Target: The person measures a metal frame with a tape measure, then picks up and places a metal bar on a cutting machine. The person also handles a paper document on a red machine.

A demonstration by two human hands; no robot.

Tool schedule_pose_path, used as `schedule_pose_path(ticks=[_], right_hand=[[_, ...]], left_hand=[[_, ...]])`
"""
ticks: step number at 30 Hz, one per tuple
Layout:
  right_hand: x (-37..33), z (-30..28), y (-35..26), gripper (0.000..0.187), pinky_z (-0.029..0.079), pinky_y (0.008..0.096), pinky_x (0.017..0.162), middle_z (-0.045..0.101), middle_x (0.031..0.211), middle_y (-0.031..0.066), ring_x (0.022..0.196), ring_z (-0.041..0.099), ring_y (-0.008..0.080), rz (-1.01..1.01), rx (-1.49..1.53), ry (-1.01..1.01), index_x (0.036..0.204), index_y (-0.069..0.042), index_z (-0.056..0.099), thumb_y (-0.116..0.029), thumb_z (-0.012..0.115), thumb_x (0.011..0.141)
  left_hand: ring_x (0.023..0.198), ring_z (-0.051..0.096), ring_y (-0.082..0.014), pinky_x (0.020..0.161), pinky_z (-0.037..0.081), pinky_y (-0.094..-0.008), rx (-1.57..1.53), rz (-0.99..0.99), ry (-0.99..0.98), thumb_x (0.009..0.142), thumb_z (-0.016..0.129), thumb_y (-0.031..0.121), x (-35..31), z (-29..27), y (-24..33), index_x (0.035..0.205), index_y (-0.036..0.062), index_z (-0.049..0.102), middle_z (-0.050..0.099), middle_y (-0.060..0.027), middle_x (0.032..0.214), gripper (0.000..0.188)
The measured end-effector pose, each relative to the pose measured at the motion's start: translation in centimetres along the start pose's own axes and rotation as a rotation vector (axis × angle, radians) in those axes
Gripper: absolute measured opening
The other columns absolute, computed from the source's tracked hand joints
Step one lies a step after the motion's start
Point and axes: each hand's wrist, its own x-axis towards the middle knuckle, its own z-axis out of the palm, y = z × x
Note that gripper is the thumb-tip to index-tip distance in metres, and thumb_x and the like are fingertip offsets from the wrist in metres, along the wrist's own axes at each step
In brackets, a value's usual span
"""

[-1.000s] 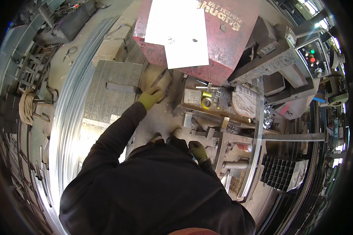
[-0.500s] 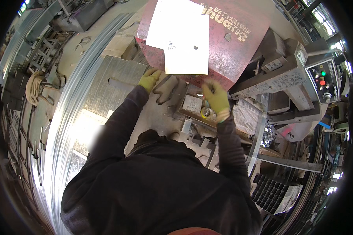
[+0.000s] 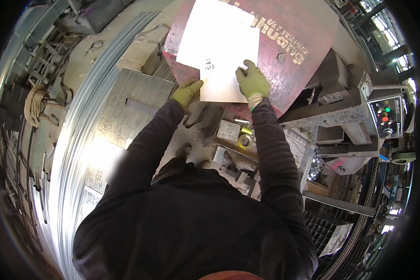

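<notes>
Two white paper sheets lie overlapped on the sloping red machine cover; the lower sheet bears handwriting. My left hand, in a yellow-green glove, has its fingers closed at the left edge of this lower sheet, by the cover's front edge. At its right side my right hand, gloved alike, rests over the paper with thumb and forefinger curled in a pinch. What lies between those fingers is hidden.
Below the cover, a tray holds a yellow tape roll and small parts. Long shiny metal profiles run along my left, beside a metal-topped surface. On the right are a machine arm and a control box with lit buttons.
My right hand has moved up from above the tray onto the lower sheet. My left hand has shifted right to the sheet's left edge. The view has tilted slightly.
</notes>
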Motion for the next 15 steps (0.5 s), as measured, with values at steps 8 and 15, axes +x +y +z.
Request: schedule_pose_path(ticks=[8,15], right_hand=[[-0.1,1.1,0.1,0.043,0.057,0.0449,0.085,0.074,0.107,0.0169,0.095,0.073,0.0358,-0.037,-0.086,0.152,0.126,-0.012,0.068,-0.040,0.066,0.092],[-0.7,2.7,0.5,0.028,0.057,0.0461,0.075,0.072,0.100,0.0153,0.085,0.071,0.0358,-0.093,-0.071,0.215,0.111,-0.013,0.070,-0.035,0.067,0.093]], left_hand=[[0.102,0.069,-0.0162,0.088,0.056,-0.0305,-0.115,0.024,-0.061,0.102,0.068,0.024,0.7,1.3,1.8,0.127,-0.0003,0.064,0.071,-0.0097,0.116,0.035],[0.088,0.069,-0.0162,0.077,0.053,-0.0334,0.422,0.130,0.021,0.096,0.072,0.030,-1.6,3.3,5.6,0.109,-0.0011,0.070,0.074,-0.0092,0.096,0.033]])
